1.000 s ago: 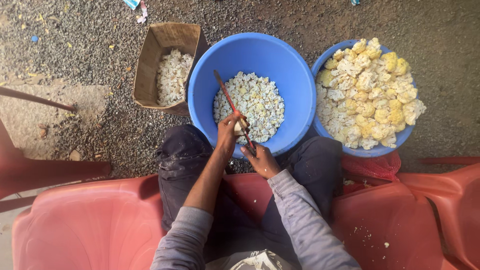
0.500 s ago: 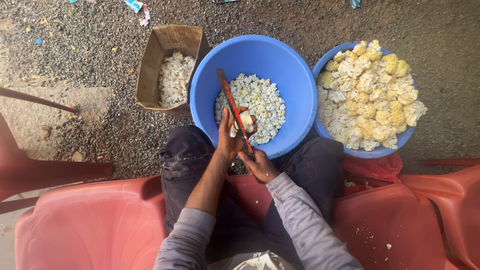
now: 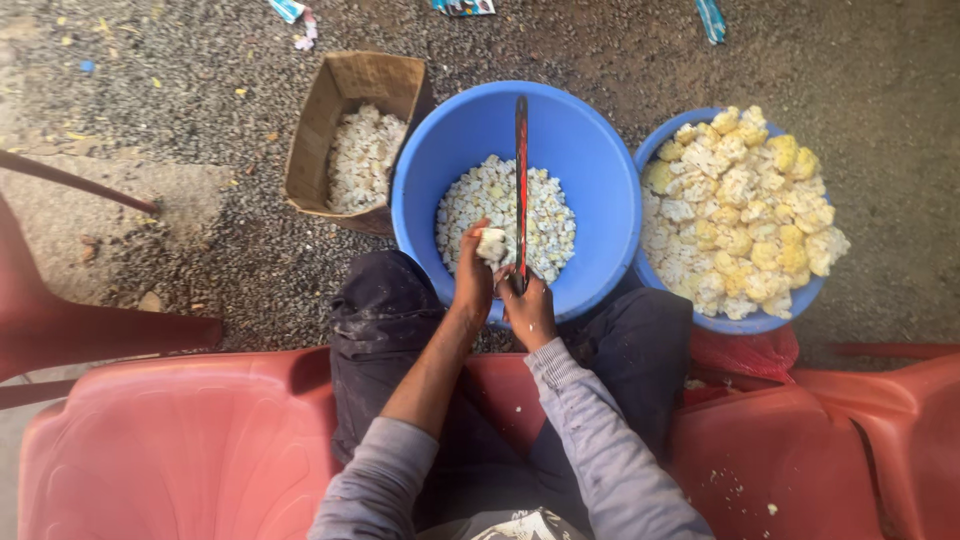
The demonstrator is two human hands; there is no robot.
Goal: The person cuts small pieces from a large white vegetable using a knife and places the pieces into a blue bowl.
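My left hand [image 3: 472,275] grips a small white cauliflower piece [image 3: 490,243] over the near side of a big blue tub [image 3: 600,170]. My right hand [image 3: 528,308] holds the handle of a long red-bladed knife [image 3: 521,180], whose blade points straight away from me over the tub, just right of the piece. Several small cut cauliflower bits [image 3: 505,215] lie in the bottom of the tub. A second blue tub [image 3: 760,322] at the right is heaped with larger yellowish-white cauliflower florets [image 3: 745,210].
A cardboard box [image 3: 345,85] with white cauliflower scraps stands left of the big tub on gravel ground. Red plastic chairs [image 3: 170,450] surround me at the bottom and sides. A red mesh bag [image 3: 745,352] lies under the right tub.
The knife blade swung from leaning far-left to pointing straight away. My left hand turned the cauliflower piece and both hands shifted slightly right.
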